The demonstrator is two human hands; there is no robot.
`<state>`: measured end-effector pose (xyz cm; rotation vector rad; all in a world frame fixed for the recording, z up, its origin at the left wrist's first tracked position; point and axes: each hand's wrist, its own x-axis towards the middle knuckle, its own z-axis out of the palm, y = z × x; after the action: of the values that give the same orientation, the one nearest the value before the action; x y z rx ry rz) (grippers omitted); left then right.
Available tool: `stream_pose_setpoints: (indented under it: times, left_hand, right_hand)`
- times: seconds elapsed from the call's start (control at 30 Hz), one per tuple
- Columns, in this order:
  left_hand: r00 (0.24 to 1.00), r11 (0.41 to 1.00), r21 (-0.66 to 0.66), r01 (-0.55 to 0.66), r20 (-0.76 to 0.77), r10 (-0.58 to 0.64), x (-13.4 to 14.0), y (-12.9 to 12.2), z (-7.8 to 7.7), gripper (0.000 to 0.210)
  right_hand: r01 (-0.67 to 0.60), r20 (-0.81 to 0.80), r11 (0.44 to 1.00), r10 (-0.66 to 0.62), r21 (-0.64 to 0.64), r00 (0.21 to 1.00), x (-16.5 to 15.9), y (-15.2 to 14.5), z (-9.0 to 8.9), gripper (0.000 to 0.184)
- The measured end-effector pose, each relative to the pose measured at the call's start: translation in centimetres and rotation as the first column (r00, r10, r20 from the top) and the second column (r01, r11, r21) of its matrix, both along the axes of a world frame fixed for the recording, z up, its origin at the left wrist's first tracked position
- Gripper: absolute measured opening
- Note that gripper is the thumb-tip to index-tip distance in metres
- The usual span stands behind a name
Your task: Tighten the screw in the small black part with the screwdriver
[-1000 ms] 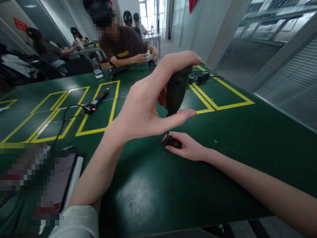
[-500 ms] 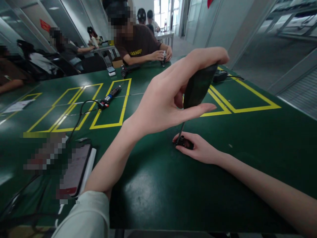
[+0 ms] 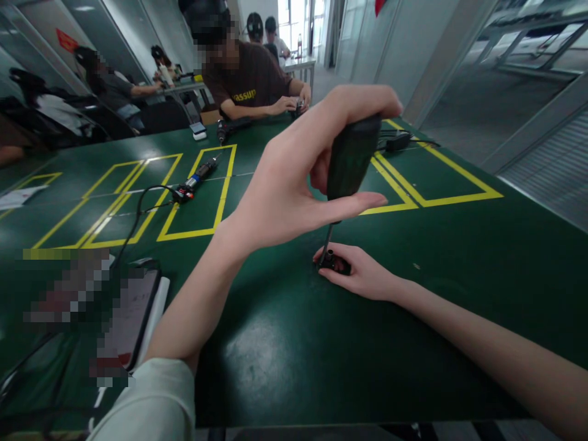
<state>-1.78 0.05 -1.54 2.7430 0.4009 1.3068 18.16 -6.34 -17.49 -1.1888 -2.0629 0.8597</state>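
My left hand (image 3: 285,190) is wrapped around the thick dark handle of a screwdriver (image 3: 353,156), one finger over its top end and the thumb along its lower side. The thin shaft slants down to a small black part (image 3: 329,260) on the table, where the tip's exact seat is too small to make out. My right hand (image 3: 362,269) lies low on the tabletop, its thumb and fingers closed around this part from the right. A short dark post stands up from the part beside the shaft.
The green table (image 3: 275,380) has yellow tape rectangles. A corded electric screwdriver (image 3: 197,179) lies left of centre, a phone (image 3: 131,318) at the near left, a black cabled box (image 3: 397,141) at the far right. Across the table, a person (image 3: 252,79) handles a small object near a power drill (image 3: 223,130).
The whole view has shifted slightly, so most things sit further left. Both my hands keep their grip, and the screwdriver stays on the black part. The person opposite has lowered their hands a little.
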Motion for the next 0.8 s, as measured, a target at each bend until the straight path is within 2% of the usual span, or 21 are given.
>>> stream_pose_setpoints:
  times: [0.17,0.27,0.53,0.6,0.73,0.8]
  left_hand:
    - [0.995,0.996,-0.077,0.053,-0.08,-0.059,-0.22,0.04,-0.08,0.067]
    - [0.993,0.993,-0.117,0.035,-0.111,-0.048,-0.41,-0.1,-0.03,0.062]
    - [0.999,0.994,0.098,0.038,0.022,-0.041,0.12,0.63,-0.32,0.052]
    - [0.996,0.995,0.078,0.061,0.062,-0.066,0.17,0.47,-0.18,0.045]
    - [0.995,0.996,-0.054,0.075,0.074,-0.071,0.11,0.04,0.08,0.04]
    - [0.995,0.998,-0.022,0.059,0.087,-0.057,0.09,0.0,0.15,0.039]
  right_hand:
    - [-0.019,-0.018,1.0,0.019,-0.001,1.0,-0.03,-0.04,0.13,0.02]
    - [-0.019,-0.025,1.0,0.018,-0.002,1.0,-0.1,-0.06,0.13,0.02]
    - [-0.014,-0.002,1.0,0.014,-0.011,1.0,-0.1,0.0,-0.04,0.019]
    - [-0.018,-0.005,1.0,0.018,-0.008,1.0,-0.1,0.06,-0.11,0.02]
    - [-0.02,-0.002,1.0,0.02,-0.01,1.0,-0.11,0.16,-0.24,0.02]
    - [-0.015,0.005,1.0,0.015,-0.012,1.0,-0.09,0.16,-0.29,0.019]
